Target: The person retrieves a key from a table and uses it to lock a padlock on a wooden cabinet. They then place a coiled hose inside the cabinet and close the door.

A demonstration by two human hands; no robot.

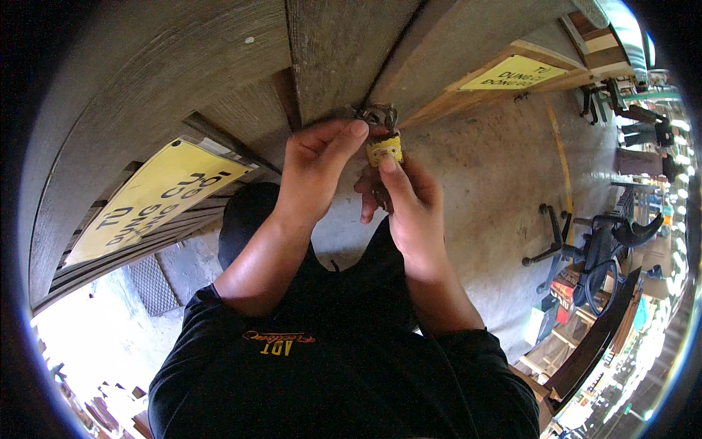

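Note:
In the middle of the head view, a yellow padlock (385,151) hangs at dark metal links (377,115) by the gap between wooden doors. My right hand (415,201) grips the padlock, its thumb pressed on the yellow front and its fingers curled behind. Below the padlock, small dark brownish pieces partly show among those fingers; their kind is unclear. My left hand (316,164) is closed in a pinch just left of the links, with its thumb tip close to them. Whatever lies between its fingertips is hidden.
Slatted wooden doors (336,51) fill the space ahead, one bearing a yellow sign (157,194) and another a second yellow sign (513,73). The concrete floor (490,183) stretches right, where a black office chair (603,252) stands. Farther off are people (643,132).

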